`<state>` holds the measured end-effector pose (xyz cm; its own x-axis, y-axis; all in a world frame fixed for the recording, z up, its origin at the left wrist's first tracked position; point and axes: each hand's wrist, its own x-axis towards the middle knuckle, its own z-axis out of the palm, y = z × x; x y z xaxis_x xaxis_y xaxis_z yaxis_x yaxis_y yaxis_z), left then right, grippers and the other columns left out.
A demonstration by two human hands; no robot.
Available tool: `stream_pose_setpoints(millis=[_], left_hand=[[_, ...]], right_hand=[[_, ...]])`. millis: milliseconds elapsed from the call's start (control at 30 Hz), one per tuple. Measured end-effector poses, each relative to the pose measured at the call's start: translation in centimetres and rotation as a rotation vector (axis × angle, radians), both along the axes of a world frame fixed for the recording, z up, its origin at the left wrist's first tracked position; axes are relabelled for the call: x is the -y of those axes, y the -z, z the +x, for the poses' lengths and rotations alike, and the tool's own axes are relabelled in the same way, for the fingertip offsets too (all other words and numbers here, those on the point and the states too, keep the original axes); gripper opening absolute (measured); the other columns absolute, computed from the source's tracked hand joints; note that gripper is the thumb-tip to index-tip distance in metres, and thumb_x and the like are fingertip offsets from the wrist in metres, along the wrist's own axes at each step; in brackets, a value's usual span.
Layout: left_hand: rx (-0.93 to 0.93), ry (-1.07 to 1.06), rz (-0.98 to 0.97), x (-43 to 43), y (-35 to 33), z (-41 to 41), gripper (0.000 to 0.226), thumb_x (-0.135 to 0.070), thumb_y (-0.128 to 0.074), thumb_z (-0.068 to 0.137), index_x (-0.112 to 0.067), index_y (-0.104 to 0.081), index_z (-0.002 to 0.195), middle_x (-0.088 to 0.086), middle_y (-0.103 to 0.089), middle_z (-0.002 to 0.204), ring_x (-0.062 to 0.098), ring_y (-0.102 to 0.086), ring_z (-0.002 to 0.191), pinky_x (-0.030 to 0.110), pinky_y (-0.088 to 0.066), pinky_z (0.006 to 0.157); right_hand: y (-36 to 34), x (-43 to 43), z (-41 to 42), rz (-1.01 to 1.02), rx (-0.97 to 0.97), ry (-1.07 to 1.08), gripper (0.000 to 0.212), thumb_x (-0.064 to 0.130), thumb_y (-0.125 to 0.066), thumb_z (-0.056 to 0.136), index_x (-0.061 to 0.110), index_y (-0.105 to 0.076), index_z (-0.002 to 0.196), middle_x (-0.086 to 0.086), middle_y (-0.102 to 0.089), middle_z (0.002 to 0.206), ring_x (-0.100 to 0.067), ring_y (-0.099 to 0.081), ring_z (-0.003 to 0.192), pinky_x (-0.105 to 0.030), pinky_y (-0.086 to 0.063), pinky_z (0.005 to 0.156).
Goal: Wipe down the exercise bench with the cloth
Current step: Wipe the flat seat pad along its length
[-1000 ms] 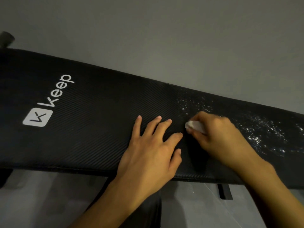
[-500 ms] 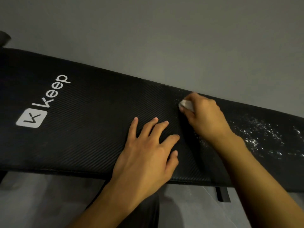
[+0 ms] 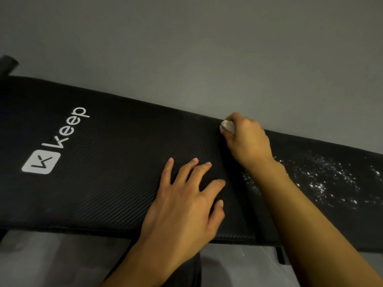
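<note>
Bench: your black padded exercise bench (image 3: 107,183) spans the scene, white droplets (image 3: 323,179) speckling its right end.
Left hand: your left hand (image 3: 186,204) lies flat, fingers spread, mid-pad.
Right hand: your right hand (image 3: 246,139) pinches the cloth.
Cloth: a white cloth (image 3: 227,126) wad touches the bench's far edge.

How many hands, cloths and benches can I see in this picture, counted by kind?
Hands: 2, the left hand flat on the pad and the right hand gripping the cloth
Cloth: 1, the white cloth at the far edge
Bench: 1, the black exercise bench
Total: 4
</note>
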<state>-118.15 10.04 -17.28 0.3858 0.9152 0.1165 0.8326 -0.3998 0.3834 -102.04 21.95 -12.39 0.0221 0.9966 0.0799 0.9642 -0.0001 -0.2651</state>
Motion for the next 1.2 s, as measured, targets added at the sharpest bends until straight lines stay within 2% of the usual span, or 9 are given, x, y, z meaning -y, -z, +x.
stream_pose_setpoints(millis=[133, 233, 400, 500, 667, 800, 867, 1000, 1200], left_hand=[[0.003, -0.002, 0.003, -0.1, 0.0, 0.0, 0.040, -0.050, -0.046, 0.095, -0.039, -0.057, 0.131, -0.001, -0.050, 0.148, 0.021, -0.037, 0.144, 0.062, -0.026, 0.118], [0.010, -0.009, 0.012, -0.1, 0.0, 0.0, 0.039, -0.050, -0.046, 0.094, -0.039, -0.058, 0.130, -0.001, -0.050, 0.148, 0.022, -0.038, 0.144, 0.062, -0.027, 0.117], [0.001, -0.009, -0.004, 0.0, 0.0, 0.0, 0.039, -0.049, -0.046, 0.095, -0.039, -0.058, 0.131, -0.002, -0.049, 0.148, 0.021, -0.037, 0.144, 0.061, -0.025, 0.118], [0.001, -0.006, -0.005, 0.0, -0.1, 0.0, 0.039, -0.049, -0.046, 0.095, -0.039, -0.058, 0.131, -0.002, -0.049, 0.148, 0.020, -0.036, 0.144, 0.060, -0.024, 0.119], [0.013, -0.005, -0.015, -0.2, -0.2, -0.1, 0.038, -0.051, -0.046, 0.094, -0.040, -0.058, 0.129, -0.003, -0.050, 0.147, 0.020, -0.038, 0.143, 0.060, -0.025, 0.119], [0.006, -0.013, -0.007, -0.3, -0.1, 0.0, 0.038, -0.051, -0.047, 0.094, -0.040, -0.058, 0.128, -0.003, -0.050, 0.147, 0.020, -0.039, 0.142, 0.061, -0.027, 0.117], [-0.007, -0.008, -0.011, -0.3, -0.1, 0.0, 0.038, -0.051, -0.046, 0.094, -0.041, -0.058, 0.128, -0.003, -0.050, 0.146, 0.019, -0.039, 0.142, 0.060, -0.026, 0.118], [-0.027, -0.001, -0.009, -0.2, -0.1, 0.0, 0.039, -0.052, -0.045, 0.094, -0.041, -0.059, 0.129, -0.003, -0.050, 0.147, 0.019, -0.039, 0.143, 0.059, -0.027, 0.118], [-0.060, 0.005, 0.024, -0.2, 0.1, 0.1, 0.042, -0.052, -0.041, 0.095, -0.038, -0.059, 0.131, 0.000, -0.051, 0.147, 0.022, -0.041, 0.142, 0.062, -0.029, 0.116]], right_hand=[[-0.2, 2.2, 0.5, -0.105, -0.055, -0.106, 0.023, 0.041, -0.064, 0.095, 0.030, -0.063, 0.115, -0.001, -0.068, 0.108, -0.023, -0.065, 0.098, -0.047, -0.057, 0.082], [-0.9, 2.4, 1.6, -0.185, -0.033, -0.084, 0.021, 0.045, -0.066, 0.093, 0.035, -0.064, 0.111, 0.003, -0.067, 0.107, -0.021, -0.064, 0.098, -0.047, -0.056, 0.082], [-0.1, -2.7, 0.7, -0.027, -0.003, 0.074, 0.028, 0.040, -0.054, 0.101, 0.018, -0.063, 0.117, -0.014, -0.067, 0.113, -0.039, -0.063, 0.103, -0.045, -0.053, 0.079], [0.4, -3.3, 0.1, 0.005, 0.027, 0.092, 0.030, 0.036, -0.053, 0.102, 0.014, -0.062, 0.120, -0.016, -0.066, 0.114, -0.040, -0.063, 0.102, -0.044, -0.052, 0.077], [0.0, 1.8, 1.5, -0.113, -0.053, -0.096, 0.024, 0.042, -0.063, 0.095, 0.030, -0.063, 0.117, -0.001, -0.069, 0.105, -0.023, -0.067, 0.095, -0.050, -0.058, 0.080], [-1.6, 4.7, 3.5, -0.265, -0.055, -0.193, 0.020, 0.044, -0.065, 0.093, 0.037, -0.062, 0.111, 0.010, -0.067, 0.103, -0.010, -0.064, 0.090, -0.041, -0.058, 0.078], [-1.9, 4.6, 3.2, -0.263, -0.009, -0.188, 0.020, 0.044, -0.064, 0.093, 0.037, -0.061, 0.112, 0.010, -0.066, 0.105, -0.011, -0.064, 0.092, -0.042, -0.057, 0.079], [-0.7, 6.2, 2.1, -0.066, 0.065, -0.175, 0.022, 0.044, -0.057, 0.096, 0.031, -0.059, 0.113, 0.004, -0.065, 0.109, -0.026, -0.065, 0.095, -0.049, -0.056, 0.079], [-0.5, 15.5, 4.5, -0.178, -0.070, -0.214, 0.023, 0.059, -0.050, 0.091, 0.044, -0.055, 0.108, 0.022, -0.061, 0.102, -0.008, -0.065, 0.089, -0.039, -0.056, 0.071]])
